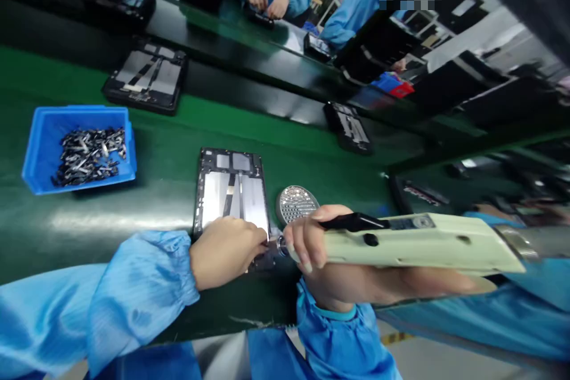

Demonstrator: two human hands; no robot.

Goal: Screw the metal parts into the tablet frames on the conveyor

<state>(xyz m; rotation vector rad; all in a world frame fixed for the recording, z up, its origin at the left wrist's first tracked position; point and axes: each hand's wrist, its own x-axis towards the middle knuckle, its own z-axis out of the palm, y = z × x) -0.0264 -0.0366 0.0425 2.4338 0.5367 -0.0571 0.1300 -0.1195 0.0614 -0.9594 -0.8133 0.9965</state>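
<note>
An opened tablet back (pixel 231 190) with silver battery cells lies on the green bench in front of me. My left hand (pixel 225 252) is curled into a loose fist and rests on the tablet's near edge, fingertips pressed down by the driver's tip. My right hand (pixel 312 243) is wrapped round a pale green electric screwdriver (pixel 414 243), its metal tip pointing left at the tablet's near right corner. A round perforated screw dish (pixel 296 203) sits just right of the tablet, behind my right fingers.
A blue bin (pixel 35 148) of small metal parts stands at the left. More opened tablets (pixel 146 74) (pixel 350 127) lie on the dark conveyor belt beyond. Other people in blue coats work at the far side, one person's hands (pixel 267 3) on a device.
</note>
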